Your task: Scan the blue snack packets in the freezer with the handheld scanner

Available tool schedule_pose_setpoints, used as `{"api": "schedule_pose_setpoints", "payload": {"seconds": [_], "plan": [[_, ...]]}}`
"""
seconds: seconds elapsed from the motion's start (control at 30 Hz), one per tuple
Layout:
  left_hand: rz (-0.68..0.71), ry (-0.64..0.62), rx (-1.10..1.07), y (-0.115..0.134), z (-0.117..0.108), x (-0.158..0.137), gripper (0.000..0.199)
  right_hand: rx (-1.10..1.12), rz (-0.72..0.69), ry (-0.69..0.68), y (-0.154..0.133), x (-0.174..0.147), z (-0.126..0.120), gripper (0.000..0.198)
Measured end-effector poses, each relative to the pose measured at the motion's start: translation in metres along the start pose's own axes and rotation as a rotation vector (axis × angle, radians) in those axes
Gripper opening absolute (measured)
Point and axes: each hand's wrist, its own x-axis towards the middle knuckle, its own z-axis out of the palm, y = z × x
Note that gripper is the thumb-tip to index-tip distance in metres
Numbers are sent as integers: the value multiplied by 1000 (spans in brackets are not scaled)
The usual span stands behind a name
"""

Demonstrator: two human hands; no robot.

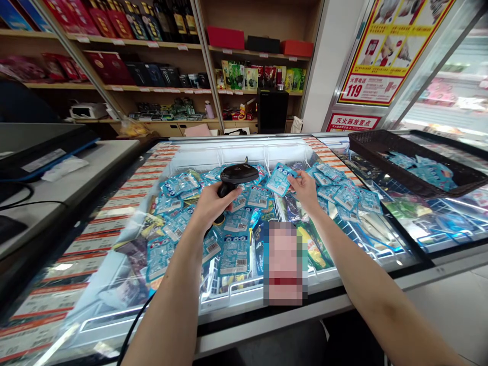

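My left hand [211, 206] is wrapped round the grip of a black barcode scanner [239, 174], whose head points away to the right. In my right hand [304, 190] a blue snack packet [279, 179] is pinched by its right edge, held up over the freezer's glass top. Many like packets lie on the glass: a spread of blue packets [235, 252] below and left of the scanner, and another group of blue packets [346, 195] to the right of my right hand. Frozen goods show through the glass beneath.
A dark woven basket [400, 175] with more blue packets stands on the freezer at right. A counter [95, 157] with black equipment is at left. Stocked shelves [152, 89] line the back. A black cable [131, 330] runs beside my left forearm. One patch in front is blurred out.
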Motion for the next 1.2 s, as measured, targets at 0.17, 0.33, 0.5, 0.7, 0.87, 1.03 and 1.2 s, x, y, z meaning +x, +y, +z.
{"api": "schedule_pose_setpoints", "payload": {"seconds": [0.17,0.33,0.5,0.7,0.87,1.03,1.2], "plan": [[25,-63,13,3,0,-3,40,128,52,127,10,6,-5,36],[45,-123,28,3,0,-3,40,187,57,162,14,8,-5,35],[64,-202,42,5,1,-4,40,187,74,155,13,7,-5,39],[28,-219,74,9,2,-6,41,168,84,125,9,4,-4,42],[35,-230,76,10,2,-7,40,174,93,98,6,3,-3,40],[54,-251,108,8,2,-5,40,214,81,79,6,2,-1,42],[64,-203,50,6,3,-4,40,188,62,113,6,3,-4,43]]}}
